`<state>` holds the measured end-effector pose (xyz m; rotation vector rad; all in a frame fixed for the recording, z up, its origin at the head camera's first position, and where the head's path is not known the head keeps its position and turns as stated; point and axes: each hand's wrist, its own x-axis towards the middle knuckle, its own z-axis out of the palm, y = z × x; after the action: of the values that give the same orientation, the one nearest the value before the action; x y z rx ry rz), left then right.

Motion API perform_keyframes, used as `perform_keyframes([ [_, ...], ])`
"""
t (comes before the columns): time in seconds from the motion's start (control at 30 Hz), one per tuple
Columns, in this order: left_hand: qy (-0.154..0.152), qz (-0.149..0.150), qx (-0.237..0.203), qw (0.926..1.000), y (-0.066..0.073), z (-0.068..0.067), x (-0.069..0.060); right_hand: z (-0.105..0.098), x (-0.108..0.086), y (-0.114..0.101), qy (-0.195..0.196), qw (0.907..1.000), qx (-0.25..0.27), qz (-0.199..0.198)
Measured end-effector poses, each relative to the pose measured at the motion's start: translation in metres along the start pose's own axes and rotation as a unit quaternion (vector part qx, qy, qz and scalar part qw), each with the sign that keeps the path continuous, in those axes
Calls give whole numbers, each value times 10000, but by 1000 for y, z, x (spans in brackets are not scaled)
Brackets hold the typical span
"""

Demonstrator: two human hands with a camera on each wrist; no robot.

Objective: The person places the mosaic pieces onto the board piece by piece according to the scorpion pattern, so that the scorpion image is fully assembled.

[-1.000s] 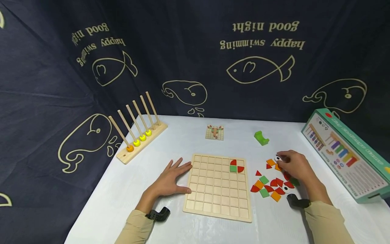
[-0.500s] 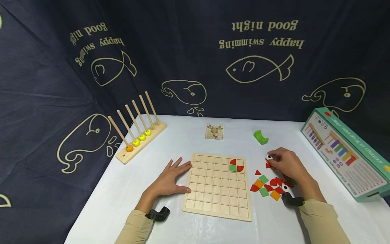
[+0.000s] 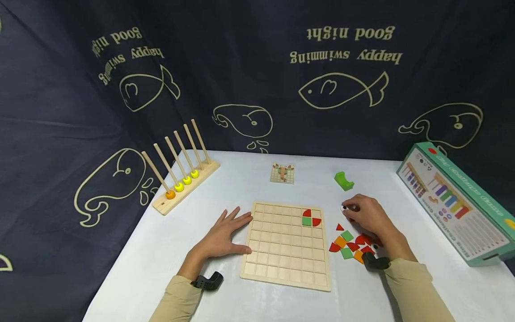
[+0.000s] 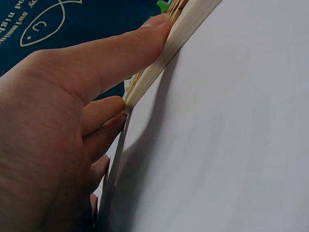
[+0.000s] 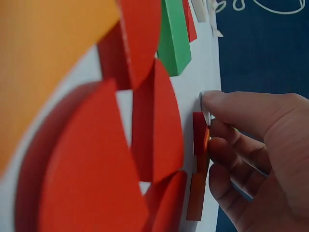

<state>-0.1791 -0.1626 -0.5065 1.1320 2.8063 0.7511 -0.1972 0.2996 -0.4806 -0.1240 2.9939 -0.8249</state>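
The wooden grid board (image 3: 284,250) lies flat with a green square (image 3: 306,221) and two red quarter-round pieces near its far right corner. My left hand (image 3: 220,237) is spread, its thumb and fingertips touching the board's left edge, as the left wrist view (image 4: 63,106) also shows. To the right of the board, my right hand (image 3: 372,216) pinches a round white piece with a black dot (image 3: 344,208). In the right wrist view this hand (image 5: 260,140) has the white piece between thumb and finger, beside red and orange pieces (image 5: 195,195).
Red, orange and green pieces (image 3: 347,253) lie scattered right of the board. Behind it are a small pattern card (image 3: 282,173) and a green curved block (image 3: 344,181). A peg stand with beads (image 3: 187,188) is at the left, a teal box (image 3: 454,205) at the right.
My right hand has moved left toward the board with the white dotted piece, past the place where the orange squares lay. My left hand has stayed at the board's edge.
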Motion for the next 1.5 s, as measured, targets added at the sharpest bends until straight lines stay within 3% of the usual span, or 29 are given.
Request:
perform_keyframes([
  [0.5,-120,-132,148,9997,0,2,2,-13,-17,18,-69,9999,-44,102],
  [0.83,-101,-139,114,9998,1,1,1,-19,-27,18,-138,9998,-33,-120],
  [1.5,-120,-196,16,9997,2,1,2,-15,-35,-6,-830,9964,56,-173],
])
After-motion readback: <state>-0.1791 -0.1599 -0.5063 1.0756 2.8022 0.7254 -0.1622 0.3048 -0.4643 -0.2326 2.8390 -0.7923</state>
